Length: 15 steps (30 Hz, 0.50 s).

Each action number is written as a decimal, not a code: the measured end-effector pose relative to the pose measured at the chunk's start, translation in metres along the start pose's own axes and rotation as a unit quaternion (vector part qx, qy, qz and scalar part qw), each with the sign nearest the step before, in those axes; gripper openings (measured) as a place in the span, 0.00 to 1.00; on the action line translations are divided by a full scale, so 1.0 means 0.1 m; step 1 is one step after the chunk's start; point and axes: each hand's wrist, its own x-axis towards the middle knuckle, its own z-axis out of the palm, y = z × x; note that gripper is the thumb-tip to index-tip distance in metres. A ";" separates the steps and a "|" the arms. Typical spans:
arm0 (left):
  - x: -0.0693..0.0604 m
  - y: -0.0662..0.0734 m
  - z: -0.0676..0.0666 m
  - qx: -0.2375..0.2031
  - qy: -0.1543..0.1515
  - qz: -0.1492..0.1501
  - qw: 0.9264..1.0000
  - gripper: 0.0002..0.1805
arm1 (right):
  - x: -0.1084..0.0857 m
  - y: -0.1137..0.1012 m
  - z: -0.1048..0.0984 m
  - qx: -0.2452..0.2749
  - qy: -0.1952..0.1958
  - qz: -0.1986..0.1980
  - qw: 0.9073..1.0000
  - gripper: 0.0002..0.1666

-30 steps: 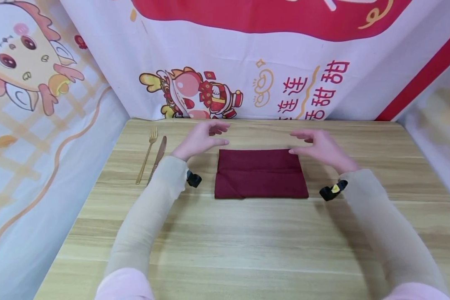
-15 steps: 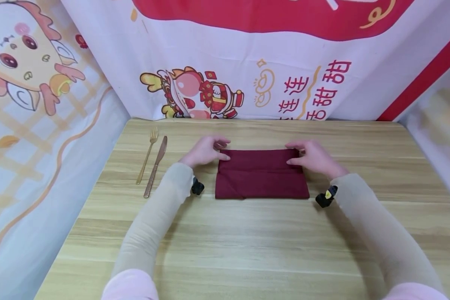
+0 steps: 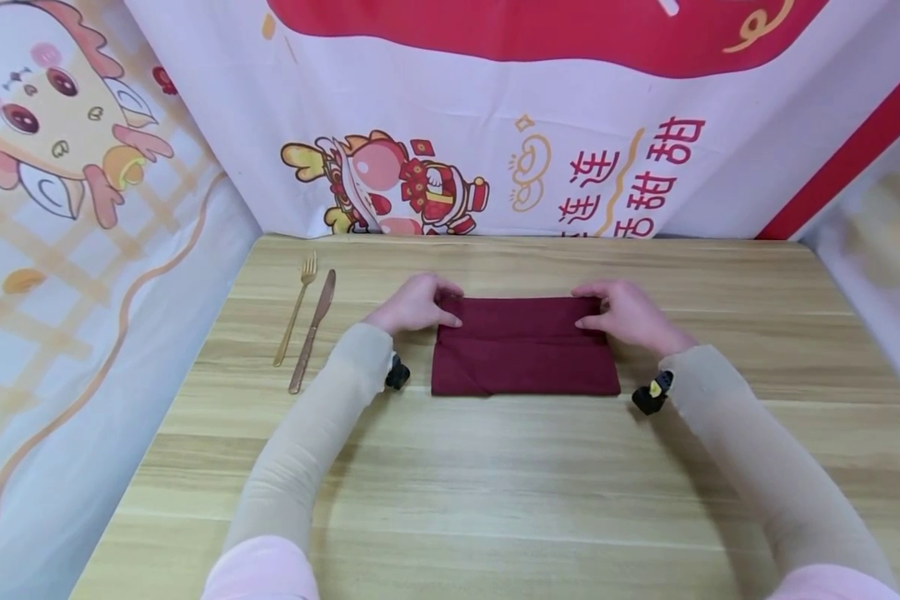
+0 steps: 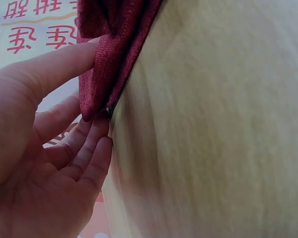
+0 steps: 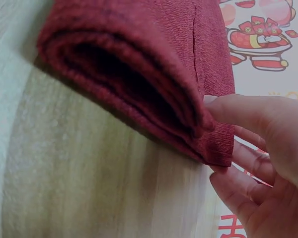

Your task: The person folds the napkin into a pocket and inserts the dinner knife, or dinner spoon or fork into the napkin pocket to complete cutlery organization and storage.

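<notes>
A folded burgundy cloth napkin (image 3: 525,367) lies flat on the wooden table, its long sides running left to right. At its far left corner my left hand (image 3: 418,302) pinches the cloth, thumb on top and fingers at the back edge. My right hand (image 3: 625,315) grips the far right corner the same way. In the left wrist view, the napkin's layered end (image 4: 107,69) sits between thumb and fingers. The right wrist view shows the napkin's folded side (image 5: 124,79) as an open loop, with the right thumb (image 5: 238,109) on its upper layer and fingertips below.
To the left lie a gold fork (image 3: 296,308) and a copper-coloured table knife (image 3: 312,332), side by side. The wooden table (image 3: 510,475) meets a printed cloth backdrop (image 3: 495,100) at the back. Another printed cloth (image 3: 67,292) hangs along the left side.
Both hands have come down from above the napkin's far edge onto its far corners and now pinch them. The napkin looks the same in place and shape.
</notes>
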 end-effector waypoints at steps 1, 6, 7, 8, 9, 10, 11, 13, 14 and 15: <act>0.00 0.00 0.00 0.003 0.000 0.000 1.000 0.25 | 0.00 -0.01 0.00 -0.003 -0.002 0.000 1.000 0.31; 0.01 0.03 0.00 0.006 0.005 -0.009 1.000 0.22 | 0.01 -0.04 -0.01 -0.014 -0.004 -0.007 1.000 0.30; 0.00 0.03 0.00 0.005 0.006 -0.012 1.000 0.22 | 0.02 -0.05 -0.01 -0.014 -0.004 -0.008 1.000 0.30; 0.00 0.04 0.01 0.001 0.006 -0.015 1.000 0.21 | 0.02 -0.05 -0.01 -0.016 -0.003 -0.009 1.000 0.29; 0.00 0.04 0.01 -0.004 0.006 -0.019 1.000 0.21 | 0.02 -0.05 -0.01 -0.016 -0.003 -0.009 1.000 0.29; 0.00 0.04 0.01 -0.008 0.004 -0.023 1.000 0.21 | 0.02 -0.05 -0.01 -0.016 -0.004 -0.009 1.000 0.29; 0.00 0.04 0.02 -0.012 0.003 -0.026 1.000 0.21 | 0.02 -0.06 -0.01 -0.017 -0.004 -0.008 1.000 0.29; -0.01 0.04 0.02 -0.017 0.000 -0.029 0.999 0.21 | 0.02 -0.06 0.00 -0.021 -0.004 -0.007 1.000 0.27; -0.01 0.03 0.02 -0.019 -0.001 -0.030 0.999 0.21 | 0.01 -0.06 0.00 -0.024 -0.004 -0.005 1.000 0.26; -0.01 0.03 0.03 -0.019 -0.001 -0.030 0.999 0.21 | 0.01 -0.06 0.00 -0.025 -0.004 -0.003 1.000 0.24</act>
